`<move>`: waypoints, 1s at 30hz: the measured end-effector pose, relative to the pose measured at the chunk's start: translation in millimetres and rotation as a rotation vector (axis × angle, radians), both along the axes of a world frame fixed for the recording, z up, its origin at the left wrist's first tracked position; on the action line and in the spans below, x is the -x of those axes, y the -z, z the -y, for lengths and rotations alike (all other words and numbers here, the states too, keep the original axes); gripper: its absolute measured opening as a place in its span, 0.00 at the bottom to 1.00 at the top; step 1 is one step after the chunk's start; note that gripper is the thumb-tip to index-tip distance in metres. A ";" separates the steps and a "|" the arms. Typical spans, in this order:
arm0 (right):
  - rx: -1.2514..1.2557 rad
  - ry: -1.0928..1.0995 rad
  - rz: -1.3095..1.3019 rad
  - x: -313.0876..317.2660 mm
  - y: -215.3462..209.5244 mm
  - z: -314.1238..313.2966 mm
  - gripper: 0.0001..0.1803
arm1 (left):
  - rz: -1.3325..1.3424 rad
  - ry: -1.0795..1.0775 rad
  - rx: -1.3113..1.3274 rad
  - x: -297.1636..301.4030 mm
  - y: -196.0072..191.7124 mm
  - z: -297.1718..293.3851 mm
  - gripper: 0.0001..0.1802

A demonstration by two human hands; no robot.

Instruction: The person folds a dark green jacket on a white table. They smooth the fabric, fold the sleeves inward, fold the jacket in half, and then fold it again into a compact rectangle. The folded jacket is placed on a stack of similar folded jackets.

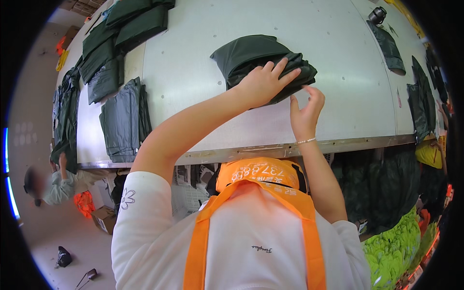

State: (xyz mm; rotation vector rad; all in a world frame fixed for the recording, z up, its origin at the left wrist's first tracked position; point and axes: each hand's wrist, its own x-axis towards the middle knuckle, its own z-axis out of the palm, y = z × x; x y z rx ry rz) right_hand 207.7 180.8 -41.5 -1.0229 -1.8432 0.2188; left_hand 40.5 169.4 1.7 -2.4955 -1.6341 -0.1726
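Note:
A folded bundle of dark green, coated-looking fabric [251, 50] lies on the white table in front of me. Its far-left part is smooth, while the right end is bunched into layered folds. My left hand [263, 84] rests across the near side of the bundle, fingers spread and pressing on the folds. Close to the bundle's near right corner is my right hand [307, 112], its thumb and forefinger curved apart. The right forefinger's tip reaches the fabric edge or stops just short; I cannot tell which. Nothing shows between the right thumb and fingers.
Dark green folded packs [140, 29] are piled at the far left, with a stack of folded fabric [124, 121] nearer. A dark bottle [377, 15] and more dark fabric [386, 46] lie at the right. Another person [58, 186] stands at the table's left end. Yellow-green fabric [391, 246] is heaped below right.

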 end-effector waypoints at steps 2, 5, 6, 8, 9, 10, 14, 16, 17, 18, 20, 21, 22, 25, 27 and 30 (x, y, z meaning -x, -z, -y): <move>0.183 -0.428 0.221 6.8 -2.5 -4.6 0.02 | 0.055 0.002 -0.012 -0.1 -4.2 -7.6 0.44; 0.277 -0.348 0.798 24.1 26.5 -23.8 0.08 | 0.066 0.029 0.056 -8.3 -8.5 -21.9 0.45; 0.383 -0.326 0.906 29.0 28.6 -30.2 0.10 | 0.053 0.024 0.084 -9.8 -6.8 -19.0 0.44; 0.502 -0.315 1.026 22.3 29.1 -38.6 0.12 | 0.015 0.022 0.127 -11.3 -2.9 -17.1 0.43; 0.511 -0.344 1.048 16.4 8.1 -37.4 0.13 | -0.004 0.008 0.147 -7.4 1.2 -11.7 0.43; 0.521 -0.362 1.069 6.5 -3.1 -36.1 0.14 | -0.022 0.004 0.165 -7.1 4.1 -9.4 0.42; 0.315 -0.295 1.013 -39.7 -2.5 -48.0 0.15 | -0.125 0.022 0.151 -25.3 22.6 -10.1 0.33; 0.187 -0.293 1.050 -49.6 3.0 -60.0 0.13 | -0.229 -0.073 0.119 -51.0 41.9 -9.0 0.25; 0.099 -0.309 1.052 -52.3 2.1 -67.6 0.13 | -0.373 -0.120 0.056 -62.3 54.3 -7.8 0.25; 0.013 -0.327 1.057 -57.2 1.5 -72.9 0.12 | -0.513 -0.166 -0.006 -74.5 58.1 -5.9 0.24; -0.039 -0.371 1.056 -67.9 -0.2 -79.7 0.12 | -0.569 -0.159 0.054 -88.8 64.9 -3.9 0.24; -0.066 -0.393 1.054 -72.0 0.0 -82.6 0.12 | -0.573 -0.144 0.098 -92.2 58.2 -4.9 0.24; -0.085 -0.412 1.029 -75.0 1.1 -84.4 0.12 | -0.577 -0.129 0.141 -94.4 51.5 -5.9 0.24; -0.115 -0.466 0.988 -79.2 0.2 -85.2 0.11 | -0.447 -0.061 0.212 -86.5 39.8 -1.0 0.21; -0.101 -0.508 1.001 -73.4 -5.4 -82.2 0.11 | -0.276 -0.069 0.358 -80.0 32.5 0.4 0.18; 0.015 -0.750 1.134 -64.0 -12.7 -58.6 0.12 | -0.227 0.037 0.575 -68.9 12.9 21.2 0.17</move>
